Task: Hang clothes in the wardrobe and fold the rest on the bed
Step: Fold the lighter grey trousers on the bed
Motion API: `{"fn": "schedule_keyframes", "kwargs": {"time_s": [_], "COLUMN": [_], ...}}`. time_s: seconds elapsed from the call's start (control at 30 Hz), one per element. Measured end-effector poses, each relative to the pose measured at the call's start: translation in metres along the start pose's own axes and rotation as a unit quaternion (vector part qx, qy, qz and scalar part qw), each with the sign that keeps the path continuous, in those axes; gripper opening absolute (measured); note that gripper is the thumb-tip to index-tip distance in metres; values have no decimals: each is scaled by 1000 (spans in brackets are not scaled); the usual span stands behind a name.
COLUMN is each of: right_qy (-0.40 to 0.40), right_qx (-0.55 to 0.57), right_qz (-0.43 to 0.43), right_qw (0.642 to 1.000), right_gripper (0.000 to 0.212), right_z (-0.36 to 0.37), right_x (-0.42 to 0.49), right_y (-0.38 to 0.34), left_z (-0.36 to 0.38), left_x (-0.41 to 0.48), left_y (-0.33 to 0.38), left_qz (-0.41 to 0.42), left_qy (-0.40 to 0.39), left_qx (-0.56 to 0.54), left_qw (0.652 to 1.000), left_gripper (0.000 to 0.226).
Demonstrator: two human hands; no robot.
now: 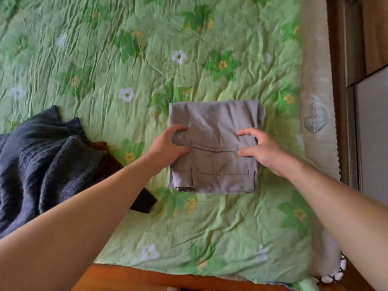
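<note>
Green floral quilt [126, 59] covers the bed, giving a flat base for folding. Grey trousers [214, 122] lie toward its right side, folded into a compact square with the waistband nearest the person. The left hand [168, 147] grips the left edge and the right hand [260, 150] pinches the right edge, probably to square the 2 sides. A dark knit sweater [42, 156] lies crumpled at the left.
</note>
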State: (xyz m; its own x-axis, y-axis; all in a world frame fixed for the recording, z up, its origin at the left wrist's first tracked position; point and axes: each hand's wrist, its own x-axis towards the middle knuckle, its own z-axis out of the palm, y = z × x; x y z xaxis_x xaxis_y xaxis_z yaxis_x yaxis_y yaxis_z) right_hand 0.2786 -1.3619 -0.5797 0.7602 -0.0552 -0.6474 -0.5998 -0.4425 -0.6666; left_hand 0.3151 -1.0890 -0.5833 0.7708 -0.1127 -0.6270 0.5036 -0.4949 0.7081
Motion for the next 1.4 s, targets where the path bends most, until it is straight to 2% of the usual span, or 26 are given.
{"fn": "schedule_keyframes", "kwargs": {"time_s": [0.17, 0.27, 0.4, 0.6, 0.73, 0.87, 1.03, 1.2, 1.4], "right_qy": [12, 4, 2, 31, 45, 76, 156, 216, 278], "right_qx": [-170, -217, -257, -261, -247, -202, -170, -156, -131], "right_qz": [-20, -26, -25, -30, -23, -14, -11, -6, 14], "right_qw": [985, 976, 966, 964, 968, 976, 973, 964, 952], "right_gripper": [59, 58, 56, 52, 45, 39, 35, 39, 36], "right_z": [-30, -68, -120, -191, -235, -277, -310, -321, -328], "right_x": [-64, -113, -192, -315, -393, -471, -554, -619, -669], "right_y": [-47, -86, -145, -211, -243, -273, -303, -317, -303], "left_z": [-9, -17, -26, -34, -40, -43, -46, -47, -22], "left_x": [-47, -87, -162, -275, -336, -396, -456, -507, -549], "left_y": [61, 120, 204, 310, 381, 455, 519, 558, 589], "left_qz": [54, 90, 125, 186, 214, 232, 282, 336, 377], "left_qy": [-14, -21, -32, -49, -80, -98, -99, -110, -138], "left_qx": [155, 233, 283, 343, 361, 401, 425, 453, 475], "left_qw": [986, 968, 950, 919, 904, 881, 855, 818, 783], "left_gripper": [67, 68, 67, 51, 33, 33, 35, 35, 41]}}
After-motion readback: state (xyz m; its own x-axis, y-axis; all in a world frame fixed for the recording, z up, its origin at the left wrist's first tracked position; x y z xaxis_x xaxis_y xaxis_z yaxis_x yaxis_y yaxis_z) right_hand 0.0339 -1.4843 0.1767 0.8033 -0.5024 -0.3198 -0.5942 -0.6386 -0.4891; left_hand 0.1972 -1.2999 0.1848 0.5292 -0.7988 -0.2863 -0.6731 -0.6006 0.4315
